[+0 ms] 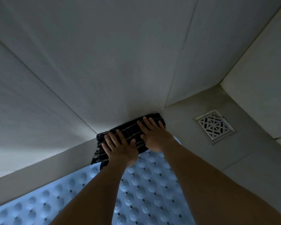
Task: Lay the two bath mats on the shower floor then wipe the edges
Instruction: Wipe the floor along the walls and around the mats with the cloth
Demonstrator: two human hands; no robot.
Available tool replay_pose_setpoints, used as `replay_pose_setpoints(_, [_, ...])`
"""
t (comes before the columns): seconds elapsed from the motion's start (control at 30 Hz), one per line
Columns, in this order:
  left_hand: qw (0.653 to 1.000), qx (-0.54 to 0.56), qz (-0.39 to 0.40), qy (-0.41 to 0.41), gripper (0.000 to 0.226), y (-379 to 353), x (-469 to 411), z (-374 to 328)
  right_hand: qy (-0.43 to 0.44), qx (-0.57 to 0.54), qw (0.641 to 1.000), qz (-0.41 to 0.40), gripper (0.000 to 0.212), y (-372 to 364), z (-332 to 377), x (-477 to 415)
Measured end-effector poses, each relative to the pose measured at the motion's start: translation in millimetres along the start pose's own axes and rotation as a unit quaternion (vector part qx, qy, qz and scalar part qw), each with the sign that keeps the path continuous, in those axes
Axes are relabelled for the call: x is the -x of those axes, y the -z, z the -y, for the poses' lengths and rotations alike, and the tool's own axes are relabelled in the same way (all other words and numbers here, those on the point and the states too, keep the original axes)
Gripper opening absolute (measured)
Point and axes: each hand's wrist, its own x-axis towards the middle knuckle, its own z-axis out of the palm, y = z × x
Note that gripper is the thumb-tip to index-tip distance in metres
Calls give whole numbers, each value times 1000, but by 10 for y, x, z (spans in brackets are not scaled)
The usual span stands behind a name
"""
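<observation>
Fingers of both hands lie straight and spread, flat and gripping nothing: my left hand and right hand press side by side on a dark folded cloth with thin pale stripes, a little below the middle of the frame. That cloth sits where the pale tiled shower floor meets the large grey-white tiled wall, overlapping the far edge of a pale blue, translucent rubber bath mat studded with round bumps and small holes. The mat fills the lower middle and lower left, lying flat under my forearms. My left forearm crosses it, so I cannot tell whether this is one mat or two set edge to edge. A square metal floor drain with a lattice grate lies uncovered at the right. I judge the laying done and the wiping of the edges under way, with the other edges out of sight.
</observation>
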Motion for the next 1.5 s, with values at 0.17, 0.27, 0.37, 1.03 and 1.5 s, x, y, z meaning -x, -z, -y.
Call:
replay_pose_setpoints(0.17, [999, 25, -30, -11, 77, -38, 45, -2, -2, 4, 1000, -16, 61, -13, -19, 24])
replay_pose_setpoints(0.27, [995, 46, -82, -18, 75, -117, 96, -9, 2, 9, 1000, -19, 61, -26, -39, 20])
replay_pose_setpoints(0.37, [993, 50, -103, -29, 73, -140, 86, -122, -14, -4, 1000, -20, 62, 10, -79, 16])
replay_pose_setpoints(1.03, [944, -76, -16, -321, 70, -6, -211, -1205, -297, -134, 940, -100, 64, -194, -769, 678])
replay_pose_setpoints(1.5, [821, -239, -38, -517, 70, -27, -365, -1596, -402, -205, 875, -175, 65, -511, -677, 1212])
